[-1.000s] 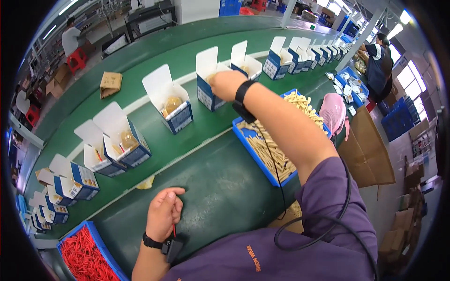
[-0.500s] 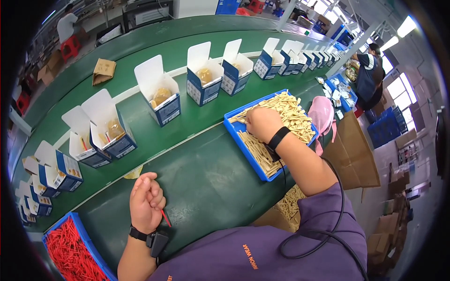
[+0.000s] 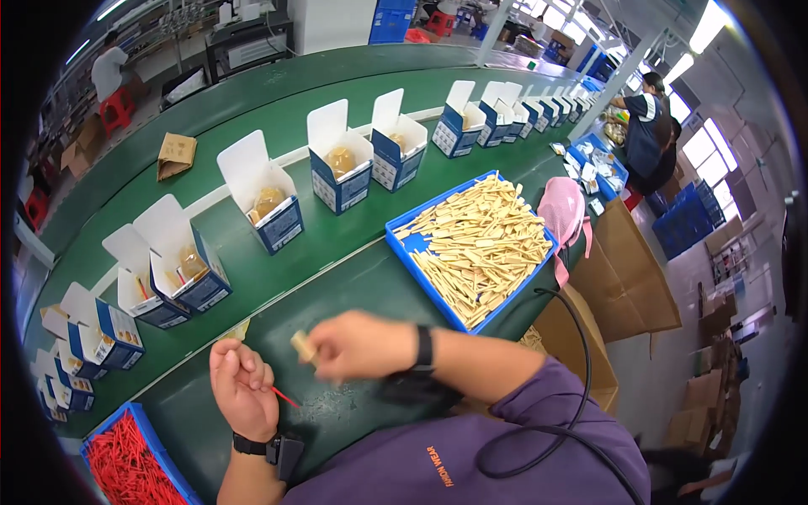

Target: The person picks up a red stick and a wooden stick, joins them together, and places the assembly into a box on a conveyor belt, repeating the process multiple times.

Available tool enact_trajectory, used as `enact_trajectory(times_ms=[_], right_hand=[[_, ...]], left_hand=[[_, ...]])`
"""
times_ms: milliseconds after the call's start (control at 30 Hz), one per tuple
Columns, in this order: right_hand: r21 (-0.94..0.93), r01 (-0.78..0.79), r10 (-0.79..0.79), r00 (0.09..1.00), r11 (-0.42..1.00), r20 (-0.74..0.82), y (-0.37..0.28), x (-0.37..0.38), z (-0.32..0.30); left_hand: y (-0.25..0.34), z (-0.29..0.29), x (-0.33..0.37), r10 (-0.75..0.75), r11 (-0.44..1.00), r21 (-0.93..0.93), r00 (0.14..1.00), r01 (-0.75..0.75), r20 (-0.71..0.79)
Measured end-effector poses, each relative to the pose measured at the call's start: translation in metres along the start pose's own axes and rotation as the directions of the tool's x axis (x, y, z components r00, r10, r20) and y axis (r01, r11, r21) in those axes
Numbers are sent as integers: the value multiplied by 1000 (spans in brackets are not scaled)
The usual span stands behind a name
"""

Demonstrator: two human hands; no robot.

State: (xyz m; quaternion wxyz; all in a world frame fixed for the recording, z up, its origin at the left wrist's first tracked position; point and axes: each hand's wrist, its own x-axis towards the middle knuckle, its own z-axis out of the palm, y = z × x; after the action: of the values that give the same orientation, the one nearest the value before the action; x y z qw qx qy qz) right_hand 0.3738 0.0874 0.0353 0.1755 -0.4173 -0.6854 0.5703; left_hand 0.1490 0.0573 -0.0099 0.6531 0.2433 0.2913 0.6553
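Observation:
My left hand is closed, palm up with curled fingers, and a thin red stick juts out of its right side. To its right, my right hand, slightly blurred, grips a small pale wooden stick in its fingertips; whether there is more than one cannot be made out. The two hands are a short way apart above the dark green bench. Wooden sticks like it fill a blue tray beyond my right arm. Red sticks lie heaped in a blue bin at the lower left.
Blue-and-white boxes with raised lids line the green conveyor beyond the bench; several hold a round golden item. A pink mesh bag and cardboard flank the tray. A black cable crosses my right side. Another person stands far right.
My right hand has come out of the wooden-stick tray and moved left toward my left hand, now with a wooden stick in it. My left hand keeps the red stick.

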Motion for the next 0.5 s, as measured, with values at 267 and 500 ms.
enact_trajectory(times_ms=[267,500], right_hand=[[499,-104,56,992,860,110,32,38,76],[640,139,18,973,756,-232,37,38,62]], left_hand=[[0,10,-5,165,986,-6,986,-165,39],[-24,39,-2,473,843,331,878,-425,-77]])
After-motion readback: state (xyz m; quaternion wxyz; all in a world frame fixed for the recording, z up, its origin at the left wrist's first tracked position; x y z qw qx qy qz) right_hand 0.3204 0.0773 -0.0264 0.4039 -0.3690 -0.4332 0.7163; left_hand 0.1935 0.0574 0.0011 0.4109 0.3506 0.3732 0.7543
